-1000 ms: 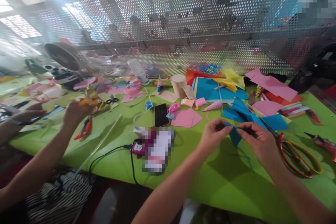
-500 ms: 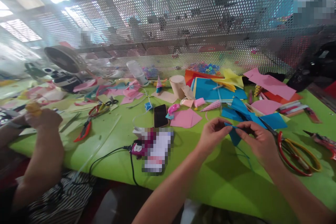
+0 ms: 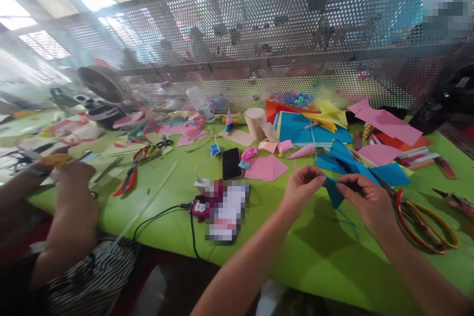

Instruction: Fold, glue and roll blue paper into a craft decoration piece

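Between my hands, over the green table, is a small blue piece of foam or paper [image 3: 335,194]; the material is hard to tell. My left hand [image 3: 304,186] pinches its upper left corner between thumb and finger. On its right edge, my right hand [image 3: 365,198] is closed in a pinch too. A thin blue strip [image 3: 348,219] lies on the table below. Just behind my hands are several blue scraps [image 3: 346,160]. Scissors with red and yellow handles [image 3: 425,222] lie beside my right wrist, their blades partly hidden.
Left of my arm lie a blurred-screen phone [image 3: 228,212], a dark phone [image 3: 231,163] and a black cable [image 3: 159,217]. Pliers [image 3: 454,201] rest at the right. Blue sheets [image 3: 307,128] and a cream roll [image 3: 255,123] stand behind. A co-worker's arm [image 3: 70,212] reaches in at left.
The view has shifted slightly, moving the table things right in the picture. The blue piece has turned a little, showing more of its face between my hands. The co-worker's hands have lowered slightly.
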A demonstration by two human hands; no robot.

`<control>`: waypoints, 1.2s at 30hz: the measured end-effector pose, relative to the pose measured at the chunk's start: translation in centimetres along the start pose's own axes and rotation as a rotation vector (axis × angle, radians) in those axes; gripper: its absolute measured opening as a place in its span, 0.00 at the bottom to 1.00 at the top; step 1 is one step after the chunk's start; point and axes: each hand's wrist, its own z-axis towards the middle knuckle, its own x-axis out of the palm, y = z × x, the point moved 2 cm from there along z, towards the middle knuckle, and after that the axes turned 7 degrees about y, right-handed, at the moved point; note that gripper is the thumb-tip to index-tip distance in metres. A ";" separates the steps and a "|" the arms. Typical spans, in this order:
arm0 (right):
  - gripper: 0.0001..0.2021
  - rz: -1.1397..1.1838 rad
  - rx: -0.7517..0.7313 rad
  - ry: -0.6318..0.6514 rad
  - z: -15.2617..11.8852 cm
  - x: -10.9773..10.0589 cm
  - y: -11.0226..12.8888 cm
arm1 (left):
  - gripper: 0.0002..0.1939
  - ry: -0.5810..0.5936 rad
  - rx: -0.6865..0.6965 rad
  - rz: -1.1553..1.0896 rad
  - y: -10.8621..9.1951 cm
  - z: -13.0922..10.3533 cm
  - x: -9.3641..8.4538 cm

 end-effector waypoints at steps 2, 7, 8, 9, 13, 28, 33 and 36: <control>0.14 0.000 0.009 -0.001 0.0 -0.1 -0.3 | 0.23 0.001 0.000 -0.010 0.1 0.0 0.0; 0.16 0.011 0.032 -0.016 0.1 -0.4 -1.0 | 0.24 -0.002 -0.022 -0.026 0.4 0.1 -0.1; 0.17 0.014 0.036 -0.014 0.1 -0.5 -1.1 | 0.24 -0.004 -0.025 -0.020 0.4 0.2 -0.1; 0.17 0.017 0.038 -0.013 0.1 -0.5 -1.1 | 0.24 -0.004 -0.027 -0.015 0.5 0.2 -0.1; 0.16 0.014 0.035 -0.007 0.1 -0.4 -1.1 | 0.24 0.019 -0.023 -0.012 0.6 0.3 -0.2; 0.15 0.017 0.013 0.002 0.0 0.0 -0.1 | 0.23 0.069 -0.076 0.025 0.8 0.1 0.1; 0.13 -0.008 0.004 0.017 0.0 0.1 -0.3 | 0.21 0.060 -0.075 0.056 0.8 0.0 0.0; 0.12 -0.003 0.012 0.003 0.0 0.1 -0.3 | 0.23 0.082 -0.093 0.059 0.9 -0.1 0.1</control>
